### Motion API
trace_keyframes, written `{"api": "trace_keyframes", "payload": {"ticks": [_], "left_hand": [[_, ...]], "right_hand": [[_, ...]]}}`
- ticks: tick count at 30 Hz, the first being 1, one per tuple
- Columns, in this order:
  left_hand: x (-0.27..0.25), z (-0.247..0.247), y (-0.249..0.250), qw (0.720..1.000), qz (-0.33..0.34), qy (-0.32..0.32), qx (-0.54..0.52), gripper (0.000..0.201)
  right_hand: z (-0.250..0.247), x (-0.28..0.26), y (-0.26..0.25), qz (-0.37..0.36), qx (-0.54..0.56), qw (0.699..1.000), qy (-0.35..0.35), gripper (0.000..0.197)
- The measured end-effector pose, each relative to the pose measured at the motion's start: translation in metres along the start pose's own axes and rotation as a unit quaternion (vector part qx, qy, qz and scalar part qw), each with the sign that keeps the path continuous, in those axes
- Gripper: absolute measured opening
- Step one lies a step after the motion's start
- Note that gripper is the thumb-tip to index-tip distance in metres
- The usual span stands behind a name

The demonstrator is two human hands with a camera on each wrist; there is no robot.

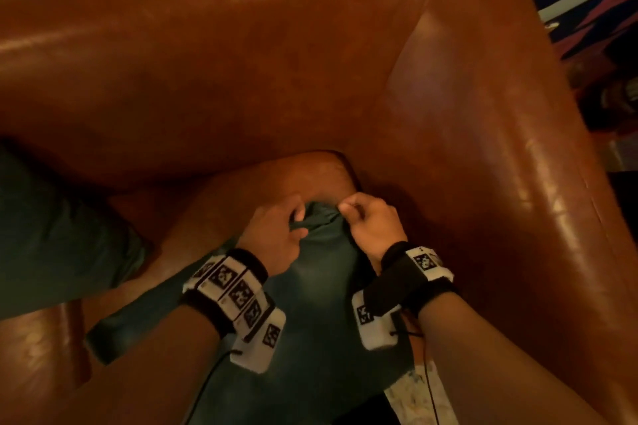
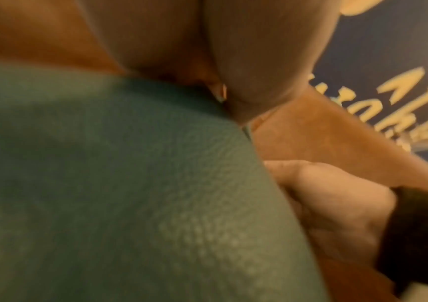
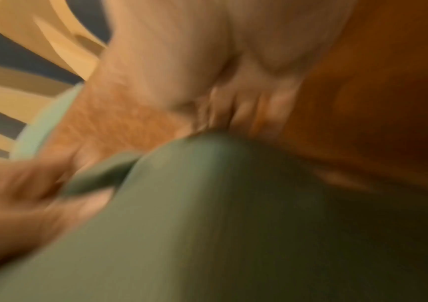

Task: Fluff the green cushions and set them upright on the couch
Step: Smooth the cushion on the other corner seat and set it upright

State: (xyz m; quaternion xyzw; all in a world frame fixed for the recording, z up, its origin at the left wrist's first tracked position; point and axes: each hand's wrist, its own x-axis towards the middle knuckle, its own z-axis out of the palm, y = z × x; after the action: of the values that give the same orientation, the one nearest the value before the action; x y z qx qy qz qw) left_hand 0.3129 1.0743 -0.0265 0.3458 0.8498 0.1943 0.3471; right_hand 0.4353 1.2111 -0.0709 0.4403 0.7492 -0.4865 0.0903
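Note:
A dark green cushion (image 1: 310,314) lies on the seat of the brown leather couch (image 1: 241,86), near its right corner. My left hand (image 1: 279,235) and my right hand (image 1: 369,224) both pinch the cushion's far top edge, close together, bunching the fabric. The same cushion (image 2: 119,194) fills the left wrist view, with the right hand (image 2: 331,208) at its edge. In the blurred right wrist view the green cushion (image 3: 233,224) is gripped by fingers (image 3: 233,110) at its top. A second green cushion (image 1: 51,235) lies flat at the left of the seat.
The couch's right armrest (image 1: 500,183) stands close beside my right hand, the backrest just beyond. A patterned wall or rug (image 1: 587,10) shows past the armrest. A pale patterned cloth (image 1: 414,397) shows at the bottom edge.

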Motion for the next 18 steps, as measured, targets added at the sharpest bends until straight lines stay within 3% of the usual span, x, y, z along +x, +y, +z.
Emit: {"api": "trace_keyframes", "payload": {"ticks": [3, 6, 10, 15, 18], "left_hand": [[-0.012, 0.002, 0.000, 0.997, -0.001, 0.041, -0.059, 0.028], [-0.015, -0.001, -0.001, 0.997, -0.010, 0.013, -0.070, 0.030], [0.006, -0.013, 0.002, 0.983, -0.121, -0.008, -0.136, 0.041], [0.020, -0.024, 0.023, 0.987, -0.065, -0.144, 0.019, 0.023], [0.022, -0.020, 0.028, 0.983, -0.044, -0.152, 0.097, 0.011]], "right_hand": [[-0.013, 0.003, -0.011, -0.028, 0.059, 0.992, -0.109, 0.023], [-0.012, 0.001, -0.020, -0.023, 0.050, 0.985, -0.165, 0.031], [-0.005, -0.013, -0.021, -0.086, 0.057, 0.993, -0.061, 0.029], [0.016, -0.021, -0.009, -0.094, 0.044, 0.994, 0.034, 0.020], [0.018, -0.015, -0.002, -0.091, 0.043, 0.994, 0.040, 0.020]]}}
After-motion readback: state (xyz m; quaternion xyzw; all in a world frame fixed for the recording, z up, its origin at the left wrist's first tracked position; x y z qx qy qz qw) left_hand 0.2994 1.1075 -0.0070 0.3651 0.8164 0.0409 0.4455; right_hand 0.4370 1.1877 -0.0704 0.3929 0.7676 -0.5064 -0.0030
